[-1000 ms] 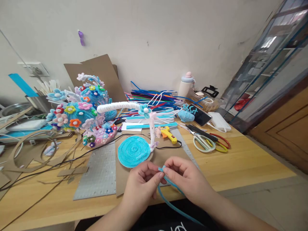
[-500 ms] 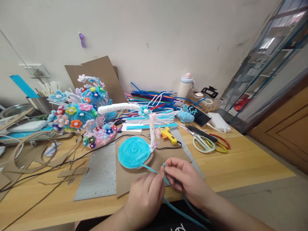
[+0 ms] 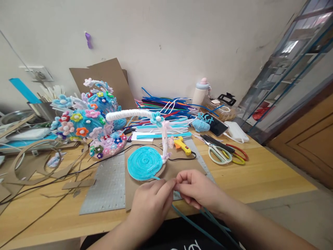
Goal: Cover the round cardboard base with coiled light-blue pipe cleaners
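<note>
A blue pipe cleaner point(image 3: 189, 222) runs down from between my hands toward my lap, with more blue strands beside it. My left hand point(image 3: 156, 196) and my right hand point(image 3: 196, 189) meet fingertip to fingertip, both pinched on the blue pipe cleaner; the exact grip point is hidden by the fingers. Just beyond them lies a flat disc of coiled blue pipe cleaner point(image 3: 145, 162), whose loose tail leads toward my left hand. From the disc's right edge rises a bent white wrapped stem point(image 3: 165, 142) with a blue flower point(image 3: 157, 119) at its bend.
Under the disc are a cardboard sheet point(image 3: 134, 192) and a grey cutting mat point(image 3: 102, 194). A yellow glue gun point(image 3: 182, 146) and scissors point(image 3: 220, 154) lie to the right. Bundled pipe cleaners point(image 3: 166, 107) are behind. Flowered lamp-like pieces point(image 3: 83, 125) and cardboard offcuts point(image 3: 19, 166) fill the left.
My fingertips have closed together over the blue tip that showed between them. Both hands have shifted slightly left, and the strands below hang differently.
</note>
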Demonstrator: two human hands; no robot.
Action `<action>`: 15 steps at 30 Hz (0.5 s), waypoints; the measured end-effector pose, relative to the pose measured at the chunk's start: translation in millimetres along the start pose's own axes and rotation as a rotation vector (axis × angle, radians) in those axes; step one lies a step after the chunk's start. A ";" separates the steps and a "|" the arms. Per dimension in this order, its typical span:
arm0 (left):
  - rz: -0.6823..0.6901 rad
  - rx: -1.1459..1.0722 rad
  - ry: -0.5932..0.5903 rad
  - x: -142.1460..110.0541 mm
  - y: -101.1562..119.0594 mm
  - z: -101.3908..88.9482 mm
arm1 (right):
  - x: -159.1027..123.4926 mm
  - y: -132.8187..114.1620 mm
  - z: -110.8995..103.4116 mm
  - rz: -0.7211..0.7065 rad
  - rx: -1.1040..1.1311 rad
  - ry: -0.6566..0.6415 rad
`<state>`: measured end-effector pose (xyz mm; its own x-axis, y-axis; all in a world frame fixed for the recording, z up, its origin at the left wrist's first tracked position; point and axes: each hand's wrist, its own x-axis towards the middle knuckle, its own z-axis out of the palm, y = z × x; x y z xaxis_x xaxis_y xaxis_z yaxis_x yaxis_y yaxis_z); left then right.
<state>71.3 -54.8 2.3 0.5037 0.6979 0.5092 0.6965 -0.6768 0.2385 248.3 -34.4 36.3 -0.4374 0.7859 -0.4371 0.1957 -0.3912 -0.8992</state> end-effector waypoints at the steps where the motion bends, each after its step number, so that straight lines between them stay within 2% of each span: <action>1: -0.017 -0.020 0.014 0.0 -0.9 -1.4 | 0.7 -0.4 -0.1 0.001 0.010 -0.007; 8: -0.088 -0.229 0.142 0.4 -6.2 -6.6 | 3.5 3.0 -1.5 -0.007 0.076 -0.063; 12: 0.007 -0.128 0.108 1.4 -6.1 -10.6 | 4.4 5.7 -2.1 0.033 0.162 -0.148; 15: 0.115 -0.003 0.073 1.8 -5.5 -14.9 | 6.5 7.1 -6.2 0.152 0.329 -0.311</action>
<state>60.8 -53.3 14.2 0.5415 0.5972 0.5917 0.6350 -0.7518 0.1778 252.3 -29.1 26.9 -0.6773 0.5469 -0.4922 0.0112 -0.6612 -0.7501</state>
